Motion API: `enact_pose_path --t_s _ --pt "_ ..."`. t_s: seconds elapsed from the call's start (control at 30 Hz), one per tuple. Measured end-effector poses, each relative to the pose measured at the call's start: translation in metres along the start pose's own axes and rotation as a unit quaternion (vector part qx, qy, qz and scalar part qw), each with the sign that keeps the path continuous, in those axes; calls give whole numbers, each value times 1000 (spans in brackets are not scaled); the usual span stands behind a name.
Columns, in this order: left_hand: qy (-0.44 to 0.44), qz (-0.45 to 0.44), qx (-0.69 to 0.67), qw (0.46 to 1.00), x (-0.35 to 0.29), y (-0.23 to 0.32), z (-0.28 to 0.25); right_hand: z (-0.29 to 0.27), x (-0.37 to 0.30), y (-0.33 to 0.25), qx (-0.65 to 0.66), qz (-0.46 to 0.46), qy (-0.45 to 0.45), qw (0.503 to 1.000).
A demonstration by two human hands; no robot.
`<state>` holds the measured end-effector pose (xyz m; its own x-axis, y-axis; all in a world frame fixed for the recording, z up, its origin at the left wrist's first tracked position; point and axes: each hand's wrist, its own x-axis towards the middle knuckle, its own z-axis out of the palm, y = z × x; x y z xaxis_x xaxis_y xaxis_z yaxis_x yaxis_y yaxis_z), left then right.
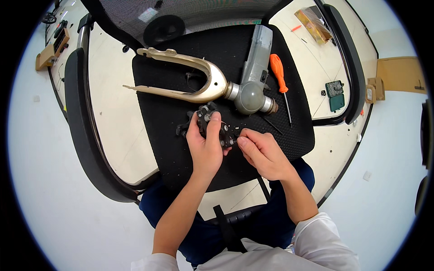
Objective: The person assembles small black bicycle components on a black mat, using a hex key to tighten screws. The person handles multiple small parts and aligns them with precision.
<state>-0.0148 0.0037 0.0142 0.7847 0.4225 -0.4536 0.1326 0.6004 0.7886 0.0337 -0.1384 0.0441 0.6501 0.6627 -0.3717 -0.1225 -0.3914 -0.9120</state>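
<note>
My left hand (205, 147) is closed around a black mechanical part (224, 137) with several silver bolt heads, held over the chair seat. Against the right end of that part, my right hand (264, 153) pinches with thumb and fingertips; whatever lies between them is hidden. A cream metal fork (212, 83) rests behind my hands, its two prongs toward the left. At its right end it joins a grey rounded joint (251, 97) with a flat-sided grey tube (257, 49). An orange-handled screwdriver (277, 70) lies on the right. Nearer my right hand is a thin dark rod (274, 126).
Everything sits on a black chair seat (165, 158) with a mesh back (208, 13) and armrests left (86, 122) and right (346, 58). On the floor are a green case (335, 103), a yellowish box (312, 26) and cardboard boxes (47, 56). Small crumbs dot the seat.
</note>
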Motion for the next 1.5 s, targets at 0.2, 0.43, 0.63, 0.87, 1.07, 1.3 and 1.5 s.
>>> enact_pose_path --t_s 0.2,0.43,0.63,0.87,1.07,1.3,1.5 --pt "48 293 228 927 1 -16 -7 12 1 0 194 124 -11 973" --pt "60 298 211 929 2 -17 -5 23 3 8 56 50 37 996" --pt "-26 -222 -16 975 4 10 -14 16 10 9 -203 -185 24 961" --pt "69 356 283 888 1 -5 -15 30 11 15 205 54 11 977" --pt "1 316 284 905 7 -3 -22 36 6 13 175 26 34 984" --pt "-69 -216 58 972 3 22 -17 21 10 7 -285 -267 37 920" --pt "39 432 280 857 17 -6 -12 22 11 13 448 154 -78 877"
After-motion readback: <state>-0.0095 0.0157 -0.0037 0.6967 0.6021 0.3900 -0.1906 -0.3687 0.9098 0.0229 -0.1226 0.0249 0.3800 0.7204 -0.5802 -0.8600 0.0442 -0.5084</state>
